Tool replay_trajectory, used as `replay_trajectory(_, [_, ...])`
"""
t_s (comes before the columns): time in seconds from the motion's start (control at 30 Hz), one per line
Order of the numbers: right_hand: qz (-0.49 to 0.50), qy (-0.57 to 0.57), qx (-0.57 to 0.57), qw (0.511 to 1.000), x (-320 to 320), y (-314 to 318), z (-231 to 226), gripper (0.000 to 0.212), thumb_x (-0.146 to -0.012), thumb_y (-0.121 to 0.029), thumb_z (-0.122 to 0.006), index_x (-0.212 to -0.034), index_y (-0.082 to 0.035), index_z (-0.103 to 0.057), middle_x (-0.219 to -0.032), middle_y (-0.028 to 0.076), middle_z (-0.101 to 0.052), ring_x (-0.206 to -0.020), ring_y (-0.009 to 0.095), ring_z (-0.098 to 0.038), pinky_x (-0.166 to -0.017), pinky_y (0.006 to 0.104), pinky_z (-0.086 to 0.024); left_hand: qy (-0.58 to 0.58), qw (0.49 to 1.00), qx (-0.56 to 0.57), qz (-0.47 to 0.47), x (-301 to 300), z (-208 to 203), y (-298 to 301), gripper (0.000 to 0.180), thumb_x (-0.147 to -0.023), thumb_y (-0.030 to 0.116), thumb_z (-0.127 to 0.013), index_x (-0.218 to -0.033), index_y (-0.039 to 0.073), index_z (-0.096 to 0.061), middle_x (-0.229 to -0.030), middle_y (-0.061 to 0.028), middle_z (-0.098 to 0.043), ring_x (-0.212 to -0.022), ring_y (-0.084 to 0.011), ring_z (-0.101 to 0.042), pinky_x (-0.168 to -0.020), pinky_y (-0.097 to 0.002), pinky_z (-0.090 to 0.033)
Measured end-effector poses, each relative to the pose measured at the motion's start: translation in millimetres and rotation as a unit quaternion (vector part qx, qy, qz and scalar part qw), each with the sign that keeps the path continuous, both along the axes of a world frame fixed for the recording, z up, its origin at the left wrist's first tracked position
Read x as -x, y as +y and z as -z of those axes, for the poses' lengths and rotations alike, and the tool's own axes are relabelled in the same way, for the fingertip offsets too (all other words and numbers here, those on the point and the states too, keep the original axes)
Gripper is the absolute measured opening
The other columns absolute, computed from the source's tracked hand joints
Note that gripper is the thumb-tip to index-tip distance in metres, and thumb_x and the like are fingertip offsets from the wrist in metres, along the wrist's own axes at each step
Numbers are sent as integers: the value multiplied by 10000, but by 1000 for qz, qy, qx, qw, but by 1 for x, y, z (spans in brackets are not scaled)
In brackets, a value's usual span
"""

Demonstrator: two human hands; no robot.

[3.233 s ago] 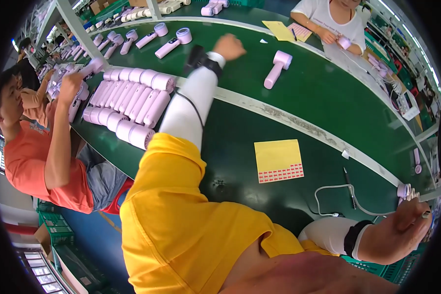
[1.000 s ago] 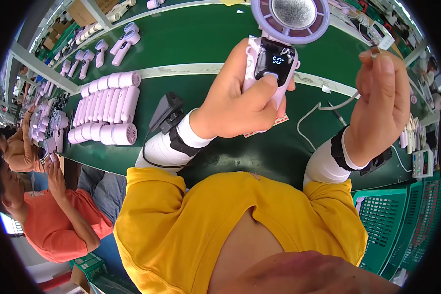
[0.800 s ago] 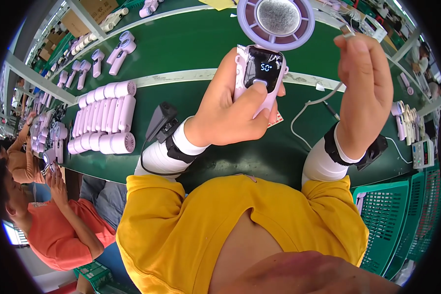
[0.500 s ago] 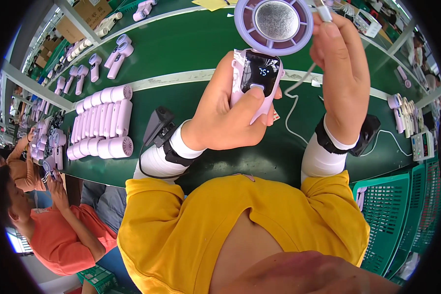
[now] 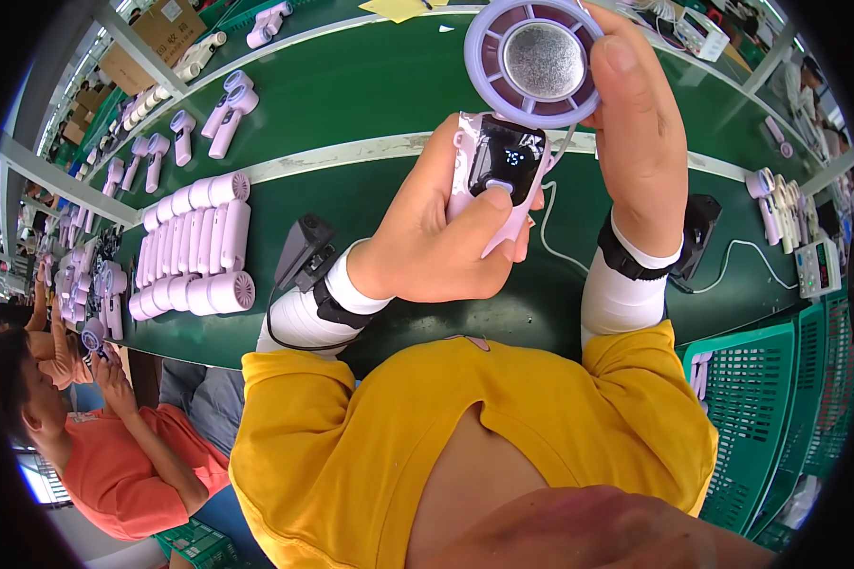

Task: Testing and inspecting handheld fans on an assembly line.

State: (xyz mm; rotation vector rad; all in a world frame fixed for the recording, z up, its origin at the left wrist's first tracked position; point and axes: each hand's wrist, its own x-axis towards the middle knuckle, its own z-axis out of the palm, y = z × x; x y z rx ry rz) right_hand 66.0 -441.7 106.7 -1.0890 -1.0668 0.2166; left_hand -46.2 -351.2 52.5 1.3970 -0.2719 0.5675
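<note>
Fingers of your left hand (image 5: 435, 245) hold one lilac plastic fan with round head (image 5: 517, 131); beside it, whether fingers of your right hand (image 5: 641, 137) hold something, I cannot tell.

Across swept the green bench (image 5: 531, 313), edged by a pale rail (image 5: 351, 152); grey posts (image 5: 142, 52) leaned, blue floor (image 5: 223, 512) showed, and a window (image 5: 43, 479) glared low left!

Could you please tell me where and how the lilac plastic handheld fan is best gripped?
Probably by its lilac handle, coming from the left, as the left hand does: it is narrower than the round, spoked head, and the right hand is at the head's right side.
</note>
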Motion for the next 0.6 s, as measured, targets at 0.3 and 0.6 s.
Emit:
replay_trajectory(0.3, [60, -14, -114, 992, -5, 7, 14, 446, -873, -318, -442, -1095, 69, -455, -1011, 86, -532, -899, 112, -489, -787, 228, -378, -120, 897, -329, -270, -14, 23, 28, 330, -698, 98, -634, -967, -12, -477, -924, -117, -540, -716, -210, -565, -598, -296, -471])
replay_trajectory(0.6, [-138, 61, -14, 988, 6, 6, 15, 438, -869, -294, -458, -1104, 75, -443, -986, 104, -544, -897, 137, -512, -819, 245, -381, -112, 872, -417, -232, -6, 48, 38, 553, -726, 222, -646, -1155, -2, -377, -970, -150, -541, -768, -253, -590, -611, -315, -476])
